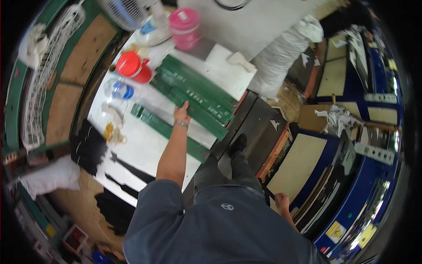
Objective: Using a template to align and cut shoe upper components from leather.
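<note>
My left hand (182,113) reaches over the white table and is closed on the near edge of a long dark green board (193,94) with white markings on it. A separate narrow green strip (169,130) lies on the table, on the near left side of the board. My right hand (281,201) hangs low at my right side with its fingers curled, beside a blue-framed cream panel (296,169); nothing shows in it.
A red jug (134,67), a plastic bottle (121,90), a pink bucket (185,28) and a fan (154,31) stand on the table (127,160). Black cloth pieces (90,147) hang over its left edge. A large white sack (281,59) leans beyond. Blue-framed stations line the right.
</note>
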`<state>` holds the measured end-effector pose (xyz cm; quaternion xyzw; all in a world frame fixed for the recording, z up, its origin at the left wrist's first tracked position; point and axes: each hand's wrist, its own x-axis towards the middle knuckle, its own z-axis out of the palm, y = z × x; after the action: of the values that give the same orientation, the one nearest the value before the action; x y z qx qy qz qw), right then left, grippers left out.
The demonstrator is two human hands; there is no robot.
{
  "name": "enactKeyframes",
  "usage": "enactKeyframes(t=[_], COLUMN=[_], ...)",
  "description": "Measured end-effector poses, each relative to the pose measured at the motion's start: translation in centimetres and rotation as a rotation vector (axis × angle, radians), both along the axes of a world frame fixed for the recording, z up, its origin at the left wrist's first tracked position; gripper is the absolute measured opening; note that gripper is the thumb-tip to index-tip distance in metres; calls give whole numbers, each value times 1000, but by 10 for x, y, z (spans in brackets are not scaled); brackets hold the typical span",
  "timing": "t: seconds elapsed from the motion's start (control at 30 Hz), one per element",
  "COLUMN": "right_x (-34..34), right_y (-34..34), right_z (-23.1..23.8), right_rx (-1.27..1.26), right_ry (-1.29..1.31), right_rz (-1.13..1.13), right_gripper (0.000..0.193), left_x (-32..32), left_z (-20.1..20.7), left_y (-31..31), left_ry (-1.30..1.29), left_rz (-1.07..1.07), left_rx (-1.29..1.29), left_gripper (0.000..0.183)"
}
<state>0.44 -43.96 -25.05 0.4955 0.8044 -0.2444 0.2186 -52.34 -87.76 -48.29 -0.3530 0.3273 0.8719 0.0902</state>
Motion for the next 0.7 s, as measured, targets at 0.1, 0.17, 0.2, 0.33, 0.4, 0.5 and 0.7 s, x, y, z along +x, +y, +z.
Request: enactKeyframes(t=[0.1,0.17,0.2,0.33,0.4,0.5,0.7], right_x=[20,17,20,7,2,0,9], right_y=[-25,-27,-27,-26,-12,8,36], right_z=[3,-6,-9,-4,-14,-22,-19], right_rx=[-74,-108,-143,-264,-290,-263,-336], right_ry=[-82,-79,-39,99,166,188,357], right_rz=[-86,-103,-71,-107,-144,-37,-66], right_gripper=[25,23,23,26,27,28,27], left_x=[9,15,24,32,34,42,64], left_z=[2,9,9,32,43,62,112], left_y=[-20,-13,-13,-10,-1,1,19], left_ry=[55,63,21,-56,-32,-14,47], left_rz=[14,-4,34,39,55,51,-18], left_rx=[33,58,-20,-210,-202,-239,-235], left_gripper=[45,47,43,33,32,32,30])
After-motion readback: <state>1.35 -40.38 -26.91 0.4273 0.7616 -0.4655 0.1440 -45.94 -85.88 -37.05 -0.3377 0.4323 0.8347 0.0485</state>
